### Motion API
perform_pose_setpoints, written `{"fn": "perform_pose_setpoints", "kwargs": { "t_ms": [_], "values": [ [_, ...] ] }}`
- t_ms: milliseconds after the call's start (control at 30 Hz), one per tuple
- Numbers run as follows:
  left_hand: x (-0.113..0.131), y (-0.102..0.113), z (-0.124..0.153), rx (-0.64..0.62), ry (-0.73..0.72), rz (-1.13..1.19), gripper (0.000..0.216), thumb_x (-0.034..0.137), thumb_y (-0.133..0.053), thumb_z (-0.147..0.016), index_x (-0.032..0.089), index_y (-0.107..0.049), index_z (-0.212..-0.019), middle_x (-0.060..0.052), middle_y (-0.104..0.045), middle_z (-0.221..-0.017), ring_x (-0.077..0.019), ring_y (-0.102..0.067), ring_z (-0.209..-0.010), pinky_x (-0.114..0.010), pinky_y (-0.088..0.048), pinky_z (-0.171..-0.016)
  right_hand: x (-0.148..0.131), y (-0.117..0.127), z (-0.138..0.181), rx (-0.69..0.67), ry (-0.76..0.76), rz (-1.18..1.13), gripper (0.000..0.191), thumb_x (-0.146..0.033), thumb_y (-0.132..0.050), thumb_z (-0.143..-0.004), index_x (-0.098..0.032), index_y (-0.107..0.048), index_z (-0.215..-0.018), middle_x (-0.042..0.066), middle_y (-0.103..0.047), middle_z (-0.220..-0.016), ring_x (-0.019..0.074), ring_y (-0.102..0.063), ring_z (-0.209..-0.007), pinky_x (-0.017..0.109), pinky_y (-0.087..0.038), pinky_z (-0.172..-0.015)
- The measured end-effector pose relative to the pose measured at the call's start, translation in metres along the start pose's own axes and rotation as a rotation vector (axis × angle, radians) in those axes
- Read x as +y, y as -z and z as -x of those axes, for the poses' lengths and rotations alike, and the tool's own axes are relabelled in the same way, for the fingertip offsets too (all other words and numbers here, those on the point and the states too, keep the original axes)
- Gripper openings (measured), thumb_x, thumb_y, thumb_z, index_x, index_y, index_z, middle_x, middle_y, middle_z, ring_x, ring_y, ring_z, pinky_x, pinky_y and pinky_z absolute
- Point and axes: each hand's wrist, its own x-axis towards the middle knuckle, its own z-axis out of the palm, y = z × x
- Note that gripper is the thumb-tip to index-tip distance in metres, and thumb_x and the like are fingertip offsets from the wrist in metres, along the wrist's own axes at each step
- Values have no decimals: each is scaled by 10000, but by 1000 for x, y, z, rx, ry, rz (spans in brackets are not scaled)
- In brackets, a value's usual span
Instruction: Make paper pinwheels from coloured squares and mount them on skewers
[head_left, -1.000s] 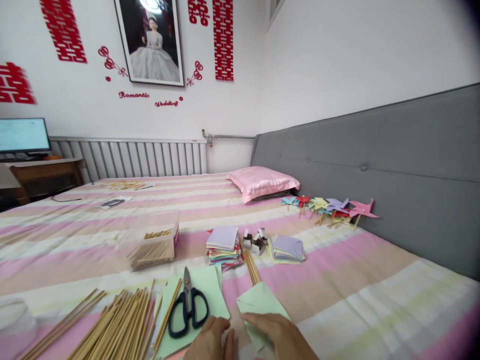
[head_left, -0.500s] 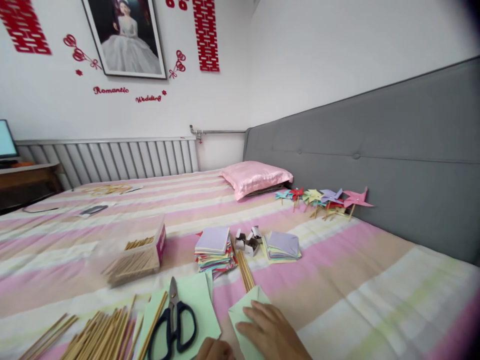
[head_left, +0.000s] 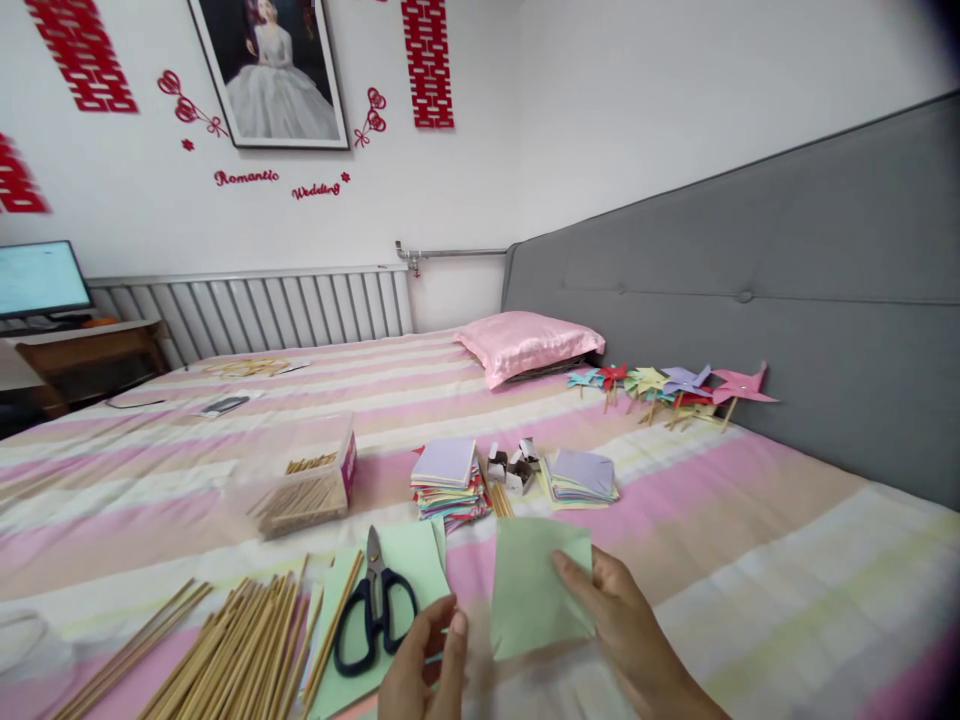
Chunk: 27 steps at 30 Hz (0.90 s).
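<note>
My right hand (head_left: 626, 620) grips a light green square of paper (head_left: 536, 590) by its right edge, thumb on the near face and fingers behind. The sheet is raised and mostly flat, with a small cut showing near its lower left corner. To its left is my left hand (head_left: 427, 660), loosely curled, thumb and index tips close together with a gap below them; nothing shows in it. Dark-handled scissors (head_left: 373, 610) lie beside that hand on more green paper (head_left: 420, 560). A pile of thin wooden sticks (head_left: 232, 650) rests left of the scissors.
Beyond the paper stand two stacks of coloured squares (head_left: 448, 480) (head_left: 581, 478), with small open boxes (head_left: 516, 465) between them. A clear plastic box (head_left: 307, 490) holds short sticks. Finished paper pinwheels (head_left: 686, 382) lie by the grey headboard (head_left: 825, 350), near a pink pillow (head_left: 529, 345).
My right hand has lifted the green paper from the bed, where it lay pressed flat, and now holds it by one side. My left hand has risen into view. The view has shifted left.
</note>
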Motion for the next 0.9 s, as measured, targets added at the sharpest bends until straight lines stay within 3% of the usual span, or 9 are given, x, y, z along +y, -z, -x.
{"fn": "perform_pose_setpoints", "kwargs": {
  "t_ms": [67, 167, 233, 333, 433, 533, 733, 900],
  "values": [
    [3, -5, 2, -75, 130, 255, 533, 584, -521, -679, 132, -634, -937, -115, -688, -878, -239, -621, -784, -299, -465, -656, 7, -2, -1, -44, -87, -104, 436, -471, -620, -706, -132, -629, -980, 81, -714, -778, 239, -655, -677, 345, -502, -622],
    [6, -11, 4, -218, 281, 473, 546, 608, -540, -656, 131, -654, -896, -81, -696, -703, -213, -624, -639, -274, -453, -531, 18, -5, -1, -114, -147, -122, 456, -487, -669, -645, -123, -655, -920, 70, -710, -732, 216, -648, -636, 329, -486, -632],
    [7, -13, 5, -279, 329, 512, 461, 528, -628, -635, 135, -659, -875, -51, -682, -617, -192, -615, -573, -249, -432, -482, 21, -7, 1, -160, -159, -95, 468, -493, -672, -638, -118, -658, -917, 67, -705, -726, 210, -641, -643, 327, -478, -648],
    [6, -14, 5, -327, 354, 571, 364, 369, -749, -562, 125, -662, -819, -71, -709, -675, -213, -646, -652, -277, -478, -594, 20, -8, 3, -222, -173, -24, 465, -496, -641, -672, -123, -649, -948, 61, -694, -751, 204, -628, -675, 325, -473, -663],
    [-1, -14, 4, -277, 344, 529, 370, 319, -798, -483, 116, -659, -759, -96, -723, -703, -245, -658, -721, -322, -493, -689, 16, -8, 5, -282, -168, 42, 438, -490, -605, -711, -131, -639, -960, 50, -681, -771, 193, -617, -695, 317, -472, -672],
    [-8, -14, 3, -211, 319, 452, 399, 358, -800, -451, 106, -658, -726, -97, -718, -641, -259, -660, -667, -336, -505, -638, 18, -6, 4, -305, -127, 96, 418, -492, -592, -721, -129, -642, -922, 41, -670, -753, 187, -608, -694, 297, -468, -651],
    [-11, -12, 3, -204, 301, 385, 354, 375, -780, -481, 102, -657, -669, -99, -712, -608, -248, -652, -613, -304, -491, -548, 27, -1, -5, -208, -151, 63, 391, -499, -651, -652, -121, -621, -749, 18, -646, -590, 142, -581, -515, 232, -422, -505],
    [-5, -12, 6, -232, 291, 398, 347, 361, -777, -495, 96, -669, -691, -81, -696, -573, -220, -633, -568, -295, -482, -553, 29, 1, -8, -145, -171, 35, 378, -479, -705, -590, -130, -605, -694, 16, -650, -614, 114, -550, -485, 213, -400, -478]
  ]
}}
